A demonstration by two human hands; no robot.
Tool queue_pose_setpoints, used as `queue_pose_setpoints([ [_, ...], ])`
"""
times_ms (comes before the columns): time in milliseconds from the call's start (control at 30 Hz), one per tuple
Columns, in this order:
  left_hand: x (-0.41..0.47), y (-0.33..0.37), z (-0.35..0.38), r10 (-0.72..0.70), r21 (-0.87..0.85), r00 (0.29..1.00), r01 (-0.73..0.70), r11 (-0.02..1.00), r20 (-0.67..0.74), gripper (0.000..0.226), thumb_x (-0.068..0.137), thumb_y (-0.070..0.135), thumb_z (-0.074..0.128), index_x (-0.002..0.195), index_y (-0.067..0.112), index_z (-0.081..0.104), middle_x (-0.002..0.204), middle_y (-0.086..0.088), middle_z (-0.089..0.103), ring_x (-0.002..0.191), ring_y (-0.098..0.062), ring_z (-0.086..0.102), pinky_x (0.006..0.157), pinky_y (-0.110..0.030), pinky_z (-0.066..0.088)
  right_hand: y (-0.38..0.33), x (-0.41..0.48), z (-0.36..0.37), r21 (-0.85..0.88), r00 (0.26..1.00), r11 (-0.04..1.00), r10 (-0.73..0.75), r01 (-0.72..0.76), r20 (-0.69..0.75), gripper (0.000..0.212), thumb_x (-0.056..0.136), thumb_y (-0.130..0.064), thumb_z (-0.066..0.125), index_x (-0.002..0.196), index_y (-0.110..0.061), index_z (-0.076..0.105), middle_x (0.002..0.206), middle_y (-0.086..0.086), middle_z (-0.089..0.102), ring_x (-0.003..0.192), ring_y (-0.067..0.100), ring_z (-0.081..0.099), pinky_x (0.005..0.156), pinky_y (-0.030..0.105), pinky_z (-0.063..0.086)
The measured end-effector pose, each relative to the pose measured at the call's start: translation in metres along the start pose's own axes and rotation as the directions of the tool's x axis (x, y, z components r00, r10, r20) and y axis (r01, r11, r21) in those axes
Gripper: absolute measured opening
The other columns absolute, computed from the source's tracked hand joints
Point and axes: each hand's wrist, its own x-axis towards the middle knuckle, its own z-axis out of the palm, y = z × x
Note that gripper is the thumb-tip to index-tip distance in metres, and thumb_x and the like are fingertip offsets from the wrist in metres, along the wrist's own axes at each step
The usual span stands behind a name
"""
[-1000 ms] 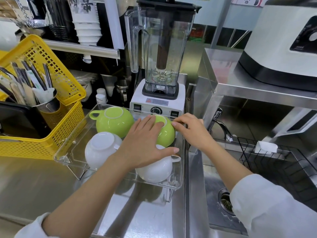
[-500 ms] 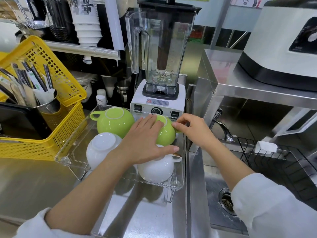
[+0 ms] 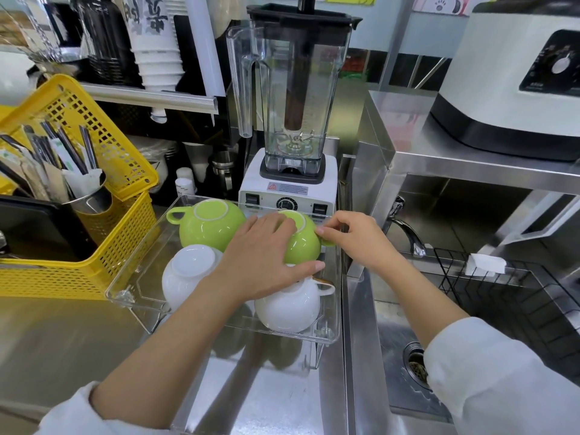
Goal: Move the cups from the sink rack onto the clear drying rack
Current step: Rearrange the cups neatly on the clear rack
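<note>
The clear drying rack stands on the steel counter and holds several upside-down cups. A green cup is at its back left and a white cup at its front left. Another white cup is at the front right. My left hand lies flat over a second green cup at the back right. My right hand pinches that cup's handle at its right side. The black wire sink rack over the sink shows no cups.
A blender stands right behind the clear rack. A yellow basket with a utensil holder is at the left. The faucet and sink drain are to the right, and a white sponge lies on the wire rack.
Both hands stay on the back-right green cup. The right fingers have closed a little more on its handle.
</note>
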Motion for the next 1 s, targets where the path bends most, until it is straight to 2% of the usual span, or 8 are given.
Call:
queue_pose_setpoints([
  [133,0.000,-0.002,0.002,-0.005,0.020,1.000,0.005,1.000,0.024,0.087,0.062,0.079,0.021,0.119,0.018,0.044,0.135,-0.004,0.044,0.131,-0.020,0.034,0.116,-0.040,0.013,-0.002,-0.002,0.000,0.008,1.000,1.000,0.010,-0.010,-0.002,0.019,0.078,-0.043,0.065,0.069,-0.026,0.062,0.067,-0.011,0.057,0.086,0.024,0.050,0.082,0.038,0.038],
  [267,-0.003,-0.001,0.003,-0.024,0.050,0.997,0.028,0.998,-0.078,0.085,0.064,0.078,0.025,0.114,0.016,0.054,0.113,-0.007,0.050,0.111,-0.027,0.043,0.100,-0.037,0.028,-0.004,-0.006,0.000,-0.011,1.000,1.000,-0.011,0.011,-0.005,0.021,0.081,-0.041,0.063,0.081,-0.020,0.065,0.077,-0.007,0.063,0.091,0.025,0.057,0.091,0.044,0.042],
  [400,-0.002,-0.003,0.001,-0.011,0.055,0.998,0.014,0.998,-0.063,0.082,0.064,0.077,0.023,0.115,0.019,0.052,0.114,-0.003,0.051,0.110,-0.024,0.045,0.095,-0.034,0.030,-0.006,-0.011,0.000,-0.038,1.000,0.999,-0.004,0.004,-0.004,0.023,0.083,-0.039,0.061,0.081,-0.016,0.064,0.074,-0.007,0.058,0.091,0.028,0.055,0.085,0.041,0.042],
  [567,-0.009,-0.007,-0.002,-0.045,-0.048,0.994,0.040,0.998,-0.098,0.086,0.064,0.080,0.021,0.126,0.025,0.046,0.130,-0.002,0.047,0.122,-0.022,0.037,0.106,-0.035,0.019,-0.009,-0.020,0.001,-0.018,0.995,0.999,-0.036,0.034,-0.097,0.037,0.083,-0.036,0.062,0.113,-0.016,0.056,0.109,-0.002,0.059,0.107,0.014,0.052,0.102,0.040,0.037],
  [667,-0.017,-0.008,-0.010,-0.055,-0.157,0.982,0.026,0.987,-0.183,0.082,0.065,0.078,0.029,0.123,0.024,0.050,0.125,0.000,0.052,0.119,-0.020,0.043,0.102,-0.035,0.023,-0.012,-0.031,-0.002,0.056,0.992,0.995,-0.075,0.081,-0.099,0.023,0.083,-0.026,0.064,0.103,-0.015,0.064,0.097,-0.007,0.059,0.088,-0.005,0.052,0.088,0.030,0.042],
  [733,-0.023,-0.010,-0.019,-0.040,-0.180,0.988,0.013,0.984,-0.147,0.081,0.062,0.080,0.033,0.117,0.024,0.054,0.113,0.004,0.059,0.110,-0.016,0.051,0.095,-0.035,0.031,-0.012,-0.038,-0.005,0.075,0.991,0.989,-0.120,0.124,-0.053,0.011,0.081,-0.017,0.067,0.091,-0.015,0.070,0.086,-0.010,0.059,0.080,-0.007,0.054,0.082,0.027,0.040],
  [833,-0.035,-0.012,-0.027,-0.004,-0.111,1.000,0.002,0.994,-0.011,0.087,0.053,0.085,0.031,0.114,0.026,0.053,0.107,0.008,0.061,0.104,-0.015,0.054,0.092,-0.035,0.035,-0.010,-0.049,-0.004,0.044,0.979,0.979,-0.200,0.198,0.040,0.009,0.078,-0.013,0.070,0.085,-0.012,0.074,0.085,-0.012,0.061,0.094,0.012,0.056,0.091,0.022,0.040],
  [1000,-0.042,-0.016,-0.022,0.024,-0.068,0.990,-0.015,0.998,0.140,0.092,0.046,0.086,0.032,0.120,0.033,0.046,0.118,0.013,0.057,0.117,-0.010,0.048,0.112,-0.040,0.013,-0.007,-0.063,-0.001,0.092,0.966,0.974,-0.216,0.205,0.142,0.011,0.075,-0.015,0.073,0.084,-0.020,0.074,0.090,-0.002,0.063,0.093,0.007,0.051,0.088,0.010,0.034],
])
